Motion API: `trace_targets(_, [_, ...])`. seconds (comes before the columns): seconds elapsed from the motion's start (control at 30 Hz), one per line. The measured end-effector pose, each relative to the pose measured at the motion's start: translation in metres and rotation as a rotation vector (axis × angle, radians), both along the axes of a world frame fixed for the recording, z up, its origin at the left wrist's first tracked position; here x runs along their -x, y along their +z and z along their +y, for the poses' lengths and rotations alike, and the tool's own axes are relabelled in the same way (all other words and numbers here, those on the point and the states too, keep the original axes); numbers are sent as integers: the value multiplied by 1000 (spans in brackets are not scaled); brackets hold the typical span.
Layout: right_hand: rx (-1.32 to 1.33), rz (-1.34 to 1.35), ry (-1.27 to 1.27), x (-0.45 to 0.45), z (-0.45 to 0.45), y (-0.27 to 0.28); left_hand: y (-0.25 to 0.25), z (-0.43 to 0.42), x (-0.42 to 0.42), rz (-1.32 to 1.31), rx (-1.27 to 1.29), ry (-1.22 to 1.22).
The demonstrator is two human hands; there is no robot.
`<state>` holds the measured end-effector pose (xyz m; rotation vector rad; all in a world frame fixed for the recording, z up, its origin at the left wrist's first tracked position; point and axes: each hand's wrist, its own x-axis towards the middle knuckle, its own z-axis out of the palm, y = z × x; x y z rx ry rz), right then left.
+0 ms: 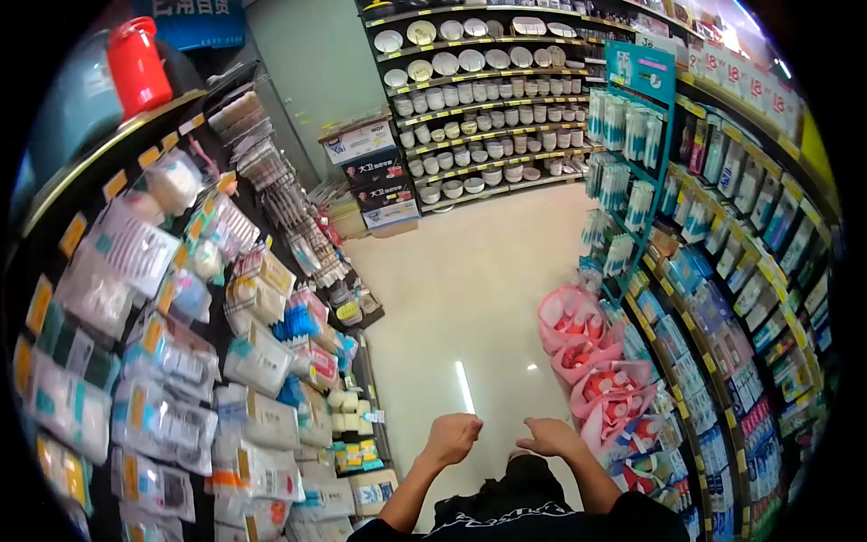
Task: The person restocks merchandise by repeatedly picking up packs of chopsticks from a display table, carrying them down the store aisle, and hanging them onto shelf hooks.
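Observation:
My left hand (453,438) is held out in front of my body, its fingers curled into a fist with nothing visible in them. To its right, my right hand (549,437) is raised at about the same height, fingers partly extended, holding nothing. The two hands are apart, over the shiny pale floor (442,298). Neither touches any goods. Nearest to my right hand are pink bags (607,384) with red and white items, standing on the floor beside the right shelf.
Packaged goods hang on the left rack (262,352). Bowls and plates fill the back shelves (488,121), with stacked boxes (384,185) beside them. A teal display stand (639,68) and toothbrush shelves (722,361) line the right. A red container (138,68) sits at upper left.

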<state>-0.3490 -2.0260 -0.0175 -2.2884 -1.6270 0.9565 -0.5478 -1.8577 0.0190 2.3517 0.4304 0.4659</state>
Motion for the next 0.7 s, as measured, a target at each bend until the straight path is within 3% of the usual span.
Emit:
trace_targets(0.1, [10, 82, 25, -44, 64, -20, 4, 61, -50, -6, 150, -92])
trace_targets(0.2, [47, 74, 33, -93, 128, -60, -21, 121, -90, 263, 222, 26])
trace_targets(0.27, [196, 70, 54, -126, 181, -58, -48, 163, -112, 378, 272, -25])
trace_targets(0.3, [121, 22, 98, -145, 207, -67, -68, 179, -117, 427, 200, -57])
trace_targets(0.4, [293, -26, 232, -196, 313, -49, -33, 227, -147, 572, 179, -27])
trace_targets(0.53, [-28, -92, 334, -232, 452, -12, -64, 318, -178, 396, 236, 62])
trace_targets(0.57, [-71, -88, 382, -236, 484, 1, -29, 341, -195, 543, 239, 107])
trace_targets(0.6, [-115, -86, 428, -237, 514, 13, -26, 358, -201, 484, 240, 167])
trace_targets(0.7, [-258, 112, 535, -239, 600, 12, -38, 430, -225, 326, 310, 300])
